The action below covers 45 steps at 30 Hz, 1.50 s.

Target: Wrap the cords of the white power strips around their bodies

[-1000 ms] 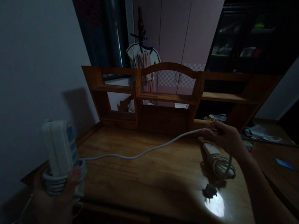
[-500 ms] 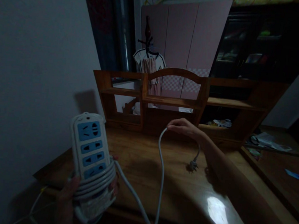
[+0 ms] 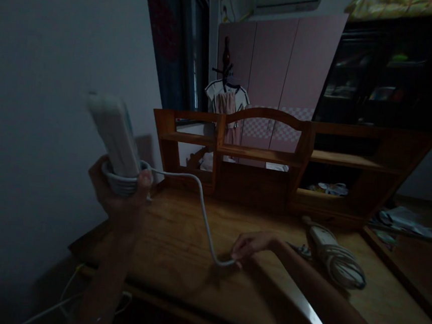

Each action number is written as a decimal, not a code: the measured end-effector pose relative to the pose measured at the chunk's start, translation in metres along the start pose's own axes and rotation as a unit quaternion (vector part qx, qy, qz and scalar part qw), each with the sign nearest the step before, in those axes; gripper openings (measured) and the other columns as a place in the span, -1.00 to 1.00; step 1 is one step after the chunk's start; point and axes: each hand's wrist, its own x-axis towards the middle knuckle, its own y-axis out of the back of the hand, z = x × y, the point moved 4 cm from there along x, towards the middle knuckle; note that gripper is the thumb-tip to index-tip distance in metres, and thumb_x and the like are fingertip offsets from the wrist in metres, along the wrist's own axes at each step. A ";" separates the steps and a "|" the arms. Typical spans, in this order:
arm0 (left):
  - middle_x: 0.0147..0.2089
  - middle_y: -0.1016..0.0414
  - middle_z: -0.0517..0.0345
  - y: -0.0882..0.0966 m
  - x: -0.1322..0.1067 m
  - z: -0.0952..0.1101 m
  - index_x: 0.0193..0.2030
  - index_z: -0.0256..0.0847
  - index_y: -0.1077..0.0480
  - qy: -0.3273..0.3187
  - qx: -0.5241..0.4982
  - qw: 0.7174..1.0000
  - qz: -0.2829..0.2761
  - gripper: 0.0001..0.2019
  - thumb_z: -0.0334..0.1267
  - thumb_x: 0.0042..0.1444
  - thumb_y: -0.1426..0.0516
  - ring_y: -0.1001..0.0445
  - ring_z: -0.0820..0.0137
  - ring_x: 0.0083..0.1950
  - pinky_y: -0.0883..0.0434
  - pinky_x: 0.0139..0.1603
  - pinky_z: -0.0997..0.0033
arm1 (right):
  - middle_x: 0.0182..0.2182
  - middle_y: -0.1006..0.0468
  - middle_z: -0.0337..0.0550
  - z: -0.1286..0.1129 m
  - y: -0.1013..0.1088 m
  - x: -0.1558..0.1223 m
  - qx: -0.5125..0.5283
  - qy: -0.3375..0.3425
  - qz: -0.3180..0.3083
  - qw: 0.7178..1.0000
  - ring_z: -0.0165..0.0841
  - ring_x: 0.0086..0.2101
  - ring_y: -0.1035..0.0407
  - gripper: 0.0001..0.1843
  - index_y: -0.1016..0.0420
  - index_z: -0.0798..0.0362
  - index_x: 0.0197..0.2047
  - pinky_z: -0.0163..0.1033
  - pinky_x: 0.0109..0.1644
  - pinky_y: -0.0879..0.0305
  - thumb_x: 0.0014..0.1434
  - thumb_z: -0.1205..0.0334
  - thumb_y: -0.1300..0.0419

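Observation:
My left hand is raised at the left, its fingers wrapped round a white power strip. The strip is tilted edge-on, so its blue sockets hardly show. Several turns of grey cord circle its lower end. From there a loose length of cable runs right and dips down to my right hand, which pinches it low over the wooden desk. The plug cannot be made out. To the right of my right hand, a second wrapped bundle of cord around a pale strip lies on the desk.
A wooden shelf unit stands along the desk's far side. The pale wall rises close on the left, near the power strip. A thin white cable hangs below the desk's front edge. Bags and papers lie at the far right.
My left hand has lifted and turned the power strip away, so its sockets no longer face me. My right hand has lowered with the cord. The second bundle has come into view at the right.

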 end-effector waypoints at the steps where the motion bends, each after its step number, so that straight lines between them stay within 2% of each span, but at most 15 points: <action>1: 0.10 -0.33 0.20 0.005 0.003 -0.005 0.21 -0.18 -0.24 -0.054 0.079 0.995 0.010 -0.28 -0.20 -0.11 -0.38 -0.35 0.35 0.07 -0.32 0.13 0.37 | -0.63 -0.39 -0.24 -0.003 0.011 -0.014 0.007 0.009 0.057 0.998 -0.43 -0.58 -0.29 -0.30 -0.42 0.11 -0.57 -0.32 -0.44 -0.28 0.06 -0.44 -0.14; 3: 0.10 -0.36 0.06 0.010 0.004 -0.020 0.20 -0.27 -0.27 -0.104 0.209 0.972 -0.003 -0.27 -0.16 -0.12 -0.38 -0.36 0.22 0.09 -0.32 0.13 0.25 | -0.71 -0.13 -0.31 -0.011 0.038 -0.044 0.016 0.037 0.209 0.977 -0.43 -0.63 -0.13 -0.25 -0.08 -0.01 -0.67 -0.26 -0.45 -0.26 0.15 -0.52 0.13; 6: 0.08 -0.39 -0.02 0.007 -0.010 -0.051 0.20 -0.22 -0.27 -0.071 0.304 0.946 -0.088 -0.29 -0.08 -0.10 -0.35 -0.41 0.15 0.06 -0.34 0.10 0.17 | -0.66 0.12 -0.38 -0.025 0.078 -0.082 0.000 0.070 0.418 0.906 -0.42 -0.64 0.07 -0.36 0.16 -0.06 -0.58 -0.23 -0.46 -0.17 0.29 -0.38 0.31; 9: 0.04 -0.41 -0.01 -0.005 -0.043 -0.078 0.15 -0.17 -0.28 0.002 0.309 0.926 -0.216 -0.35 -0.06 -0.09 -0.32 -0.43 0.16 0.01 -0.37 0.04 0.18 | -0.63 0.08 -0.38 -0.037 0.105 -0.103 -0.055 0.067 0.545 0.834 -0.42 -0.63 0.08 -0.45 -0.02 -0.05 -0.52 -0.26 -0.51 -0.04 0.33 -0.27 0.14; 11: -0.07 -0.44 0.03 -0.014 -0.073 -0.091 0.06 -0.19 -0.32 0.118 0.250 0.903 -0.328 -0.44 -0.05 -0.07 -0.31 -0.47 0.23 -0.12 -0.42 -0.11 0.27 | -0.62 -0.05 -0.36 -0.041 0.117 -0.107 -0.110 0.049 0.592 0.797 -0.41 -0.60 -0.02 -0.51 -0.25 0.00 -0.41 -0.28 -0.51 0.00 0.33 -0.22 0.05; 15: -0.29 -0.46 0.09 -0.020 -0.142 -0.091 -0.02 -0.26 -0.37 0.417 0.005 0.754 -0.508 -0.54 0.00 0.04 -0.24 -0.43 0.42 -0.42 -0.39 -0.44 0.47 | -0.44 -0.42 -0.17 -0.032 0.131 -0.104 -0.232 -0.011 0.603 0.763 -0.32 -0.40 -0.30 -0.53 -0.46 0.07 -0.23 -0.27 -0.34 -0.15 0.32 -0.18 -0.01; 19: -0.37 -0.50 0.02 -0.010 -0.180 -0.070 -0.03 -0.32 -0.44 0.581 -0.142 0.620 -0.508 -0.52 0.03 0.05 -0.21 -0.42 0.43 -0.51 -0.36 -0.57 0.52 | -0.21 -0.52 0.03 -0.011 0.131 -0.092 -0.313 -0.075 0.532 0.783 -0.17 -0.18 -0.38 -0.67 -0.51 0.08 -0.15 -0.17 -0.11 -0.21 0.23 -0.04 -0.22; 22: -0.47 -0.47 -0.01 -0.007 -0.185 -0.055 -0.11 -0.38 -0.50 0.641 -0.216 0.578 -0.457 -0.48 0.11 0.09 -0.13 -0.42 0.40 -0.53 -0.36 -0.61 0.50 | -0.13 -0.50 0.09 -0.009 0.111 -0.078 -0.319 -0.080 0.461 0.824 -0.15 -0.08 -0.37 -0.73 -0.54 0.11 -0.19 -0.14 0.01 -0.22 0.22 0.06 -0.25; 25: -0.38 -0.50 -0.01 -0.015 -0.173 -0.044 -0.09 -0.32 -0.49 0.632 -0.319 0.590 -0.388 -0.53 0.09 0.13 -0.09 -0.41 0.40 -0.53 -0.39 -0.61 0.45 | -0.14 -0.53 -0.02 -0.027 0.070 -0.063 -0.273 -0.053 0.402 0.872 -0.22 -0.10 -0.42 -0.63 -0.56 0.10 -0.12 -0.17 0.03 -0.28 0.37 0.01 -0.05; 28: -0.29 -0.52 -0.03 -0.023 -0.158 -0.042 -0.09 -0.30 -0.48 0.607 -0.360 0.627 -0.330 -0.57 0.05 0.18 -0.07 -0.42 0.39 -0.48 -0.39 -0.60 0.44 | -0.10 -0.56 -0.12 -0.055 0.016 -0.054 -0.190 -0.017 0.352 0.916 -0.32 -0.04 -0.43 -0.35 -0.54 0.05 -0.04 -0.18 0.12 -0.28 0.48 0.06 0.37; 30: -0.38 -0.51 -0.02 -0.026 -0.152 -0.046 -0.11 -0.36 -0.48 0.593 -0.347 0.661 -0.301 -0.53 0.07 0.19 -0.05 -0.43 0.39 -0.48 -0.40 -0.58 0.44 | -0.10 -0.56 -0.09 -0.069 -0.021 -0.053 -0.016 0.019 0.307 0.952 -0.28 -0.04 -0.43 -0.44 -0.51 0.06 0.01 -0.12 0.15 -0.25 0.47 0.00 0.26; 33: -0.47 -0.49 0.03 -0.025 -0.147 -0.054 -0.09 -0.39 -0.46 0.565 -0.265 0.731 -0.274 -0.52 0.07 0.18 -0.08 -0.44 0.39 -0.51 -0.42 -0.53 0.44 | -0.24 -0.56 -0.17 -0.078 -0.061 -0.059 0.069 -0.029 0.283 0.956 -0.28 -0.23 -0.47 -0.57 -0.38 -0.04 0.16 -0.20 -0.13 -0.38 0.30 -0.03 -0.17; 37: -0.46 -0.52 0.09 -0.020 -0.148 -0.064 -0.08 -0.32 -0.39 0.524 -0.109 0.805 -0.256 -0.55 0.03 0.06 -0.23 -0.48 0.37 -0.51 -0.44 -0.53 0.44 | -0.34 -0.51 -0.21 -0.092 -0.072 -0.080 -0.064 -0.091 0.331 0.937 -0.32 -0.36 -0.41 -0.72 -0.49 -0.09 -0.01 -0.27 -0.33 -0.29 0.33 -0.02 -0.13; 42: -0.42 -0.48 0.14 -0.023 -0.158 -0.064 -0.05 -0.27 -0.35 0.447 -0.032 0.827 -0.340 -0.53 0.04 0.04 -0.25 -0.45 0.41 -0.51 -0.41 -0.51 0.46 | -0.26 -0.49 -0.19 -0.114 -0.059 -0.092 -0.274 -0.055 0.323 0.904 -0.31 -0.31 -0.37 -0.85 -0.48 -0.08 -0.07 -0.25 -0.28 -0.23 0.32 0.13 -0.17; 45: -0.22 -0.49 0.09 -0.026 -0.173 -0.058 0.06 -0.23 -0.32 0.398 0.002 0.804 -0.442 -0.48 -0.02 0.03 -0.28 -0.46 0.43 -0.38 -0.39 -0.43 0.51 | -0.27 -0.46 -0.14 -0.128 -0.050 -0.090 -0.373 -0.008 0.316 0.872 -0.32 -0.30 -0.34 -0.83 -0.49 -0.03 -0.08 -0.25 -0.27 -0.18 0.37 0.27 -0.07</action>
